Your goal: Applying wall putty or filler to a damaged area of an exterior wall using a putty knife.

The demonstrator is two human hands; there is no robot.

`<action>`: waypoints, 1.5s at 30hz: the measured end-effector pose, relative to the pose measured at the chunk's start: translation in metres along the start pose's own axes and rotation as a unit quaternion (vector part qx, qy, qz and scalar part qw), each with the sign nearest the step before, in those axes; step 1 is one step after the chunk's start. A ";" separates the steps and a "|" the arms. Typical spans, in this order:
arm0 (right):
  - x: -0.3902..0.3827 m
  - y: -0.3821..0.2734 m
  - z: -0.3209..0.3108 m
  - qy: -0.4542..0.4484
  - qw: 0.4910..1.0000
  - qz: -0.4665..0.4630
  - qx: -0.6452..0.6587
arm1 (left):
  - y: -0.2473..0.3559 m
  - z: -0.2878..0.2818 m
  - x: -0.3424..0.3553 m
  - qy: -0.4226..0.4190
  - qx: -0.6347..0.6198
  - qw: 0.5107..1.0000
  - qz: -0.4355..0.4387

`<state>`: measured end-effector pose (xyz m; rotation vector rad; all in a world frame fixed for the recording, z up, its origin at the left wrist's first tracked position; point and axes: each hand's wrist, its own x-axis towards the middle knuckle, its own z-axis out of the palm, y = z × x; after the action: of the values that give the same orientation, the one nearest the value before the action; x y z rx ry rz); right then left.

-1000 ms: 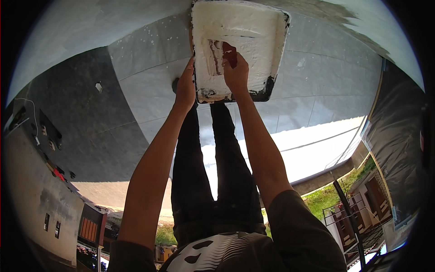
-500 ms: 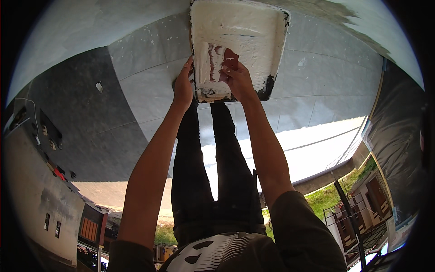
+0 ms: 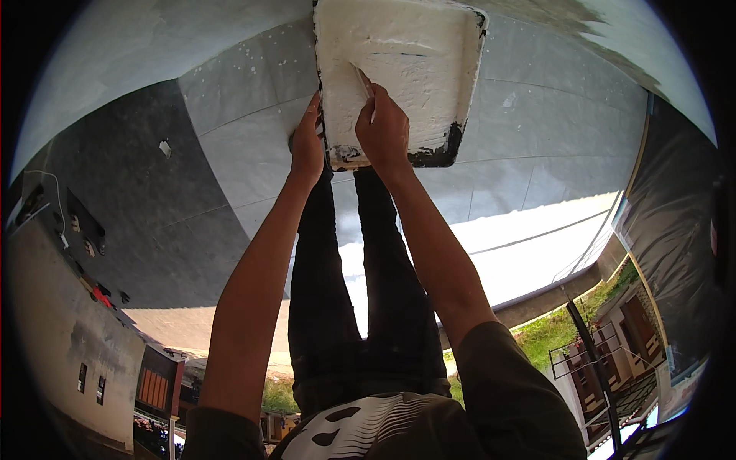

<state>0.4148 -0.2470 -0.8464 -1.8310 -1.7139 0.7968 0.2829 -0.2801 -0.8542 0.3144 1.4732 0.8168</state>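
Because the upper edge of the view cuts across it, we cannot see the far end of the tray [image 3: 453, 143], which sits above our trouser legs [image 3: 318, 299] and hides our lower legs. Its inside is coated with a thick white paste [image 3: 406, 77], ridged and smeared, with one thin dark streak beyond the middle; the near right corner shows bare black, and the near left corner looks blotchy. Our left hand [image 3: 307, 146] is curled against the tray's left side and has hold of it, but some of its fingers pass out of sight at the rim, so we cannot tell how tightly they press. Our right hand [image 3: 384, 126] is closed over the tray, pinching a thin scraper [image 3: 362, 80] whose tip touches the paste. We see that blade nearly edge-on, and our knuckles cover the rest, so its full shape is hidden. Beneath lies the grey floor [image 3: 537, 123], marked with pale specks. At the far left, some dark things [image 3: 87, 222] are too small to make out.
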 end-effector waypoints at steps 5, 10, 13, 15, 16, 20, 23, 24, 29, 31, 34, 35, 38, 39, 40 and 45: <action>-0.003 -0.008 0.000 0.005 0.999 0.042 0.001 | 0.004 0.003 -0.003 -0.006 -0.009 1.000 0.017; 0.003 0.001 -0.002 0.100 0.992 0.012 0.078 | 0.004 0.002 -0.003 -0.013 0.008 0.999 0.050; 0.013 0.003 -0.002 0.092 0.990 0.097 0.045 | 0.002 0.003 -0.001 -0.002 0.056 0.995 0.088; 0.018 0.007 0.002 0.107 0.991 0.064 0.039 | 0.003 0.012 0.001 0.016 0.013 0.998 0.067; 0.017 -0.008 0.006 0.044 0.993 0.105 -0.001 | 0.000 0.005 0.001 0.021 0.018 0.997 0.066; 0.012 -0.048 0.014 -0.086 0.989 0.113 -0.040 | -0.005 0.000 0.004 0.022 0.007 0.998 0.051; 0.007 -0.058 0.025 -0.119 0.985 0.125 -0.010 | -0.009 -0.010 0.013 0.014 -0.008 0.999 0.039; 0.004 -0.059 0.029 -0.093 0.983 0.146 0.051 | -0.012 -0.017 0.017 0.005 -0.007 0.999 0.050; -0.003 -0.018 0.015 0.056 0.963 0.162 0.210 | 0.000 -0.014 0.012 -0.005 0.017 1.000 0.008; -0.004 -0.014 0.007 0.069 0.963 0.145 0.217 | 0.002 -0.016 0.011 -0.013 0.021 1.000 0.005; -0.004 -0.016 0.002 0.079 0.977 0.112 0.165 | 0.002 -0.015 0.010 -0.005 0.029 1.000 -0.004; -0.003 -0.017 0.001 0.073 0.986 0.095 0.117 | 0.000 -0.016 0.010 -0.005 0.026 1.000 0.000; 0.002 -0.018 0.009 0.041 0.995 0.071 0.060 | 0.001 -0.011 0.008 -0.009 0.019 1.000 0.000; 0.001 -0.018 0.010 0.022 0.998 0.066 0.013 | 0.001 -0.007 0.007 -0.012 0.018 1.000 -0.004; 0.002 -0.020 0.012 0.022 0.998 0.064 0.015 | 0.001 -0.007 0.005 -0.011 0.019 1.000 -0.003; 0.006 -0.028 0.018 0.002 0.996 0.091 -0.002 | 0.003 -0.009 0.002 -0.005 0.006 1.000 -0.004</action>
<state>0.3827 -0.2397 -0.8393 -2.0113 -1.5629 0.8618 0.2737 -0.2796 -0.8549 0.3208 1.4703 0.7990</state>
